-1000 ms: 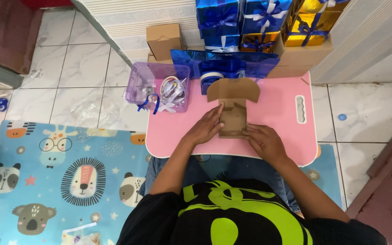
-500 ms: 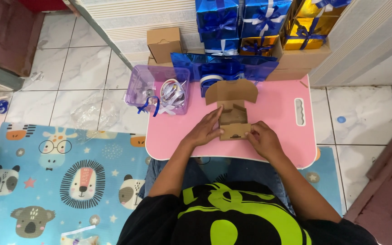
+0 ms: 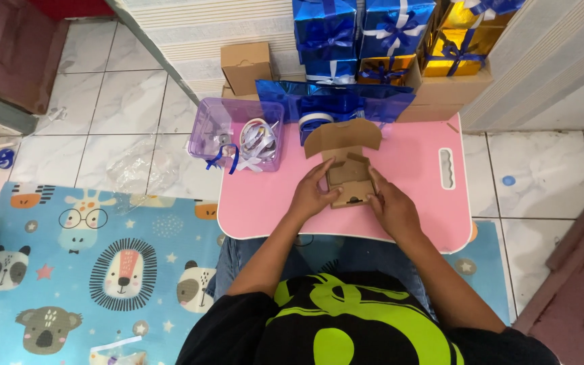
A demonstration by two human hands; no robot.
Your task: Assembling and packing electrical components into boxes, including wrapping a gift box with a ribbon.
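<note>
Box (image 3: 348, 174): brown cardboard, centre of pink table (image 3: 414, 196), lid flap open toward 12 o'clock.
Left hand (image 3: 313, 196): fingers curled, pinching the box's 9 o'clock wall.
Right hand (image 3: 392, 208): fingers pressed on the 3 o'clock wall.
Risk: uneven side pressure may buckle a wall or spring a tab loose.
Tub (image 3: 238, 142): purple, ribbons inside, at 10 o'clock; a sweeping elbow could knock it.

Open brown cardboard box (image 3: 347, 165) on pink table; blue, gold gift boxes (image 3: 392, 30) behind.
</note>
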